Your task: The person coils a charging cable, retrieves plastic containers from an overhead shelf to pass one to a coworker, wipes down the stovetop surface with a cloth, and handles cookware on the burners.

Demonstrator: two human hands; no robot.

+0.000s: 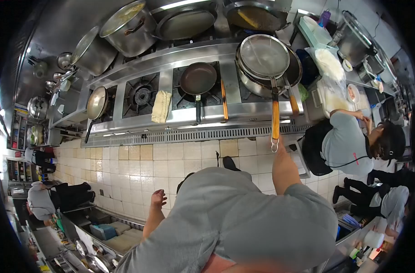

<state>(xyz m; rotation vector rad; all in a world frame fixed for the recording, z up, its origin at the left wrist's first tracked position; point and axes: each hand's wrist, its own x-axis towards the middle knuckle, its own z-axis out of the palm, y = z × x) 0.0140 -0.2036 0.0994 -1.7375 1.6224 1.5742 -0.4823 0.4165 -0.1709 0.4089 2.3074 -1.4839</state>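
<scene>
My right hand (281,144) is at the front edge of the stove, right beside the ring end of a strainer's wooden handle (275,116). Its fingers are mostly hidden, so whether it grips the handle is unclear. The round mesh strainer (264,55) lies over a large metal pan (254,84) on the right burner. Beside it, a second wooden handle (294,103) points toward me. My left hand (158,199) hangs low over the tiled floor, fingers loosely curled and apart, with nothing visible in it.
A dark frying pan (198,79), a folded cloth (161,107) and a small pan (97,103) are on the stove. Tall pots (130,32) line the back. A co-worker (346,141) is close on my right; other people (57,198) are farther off.
</scene>
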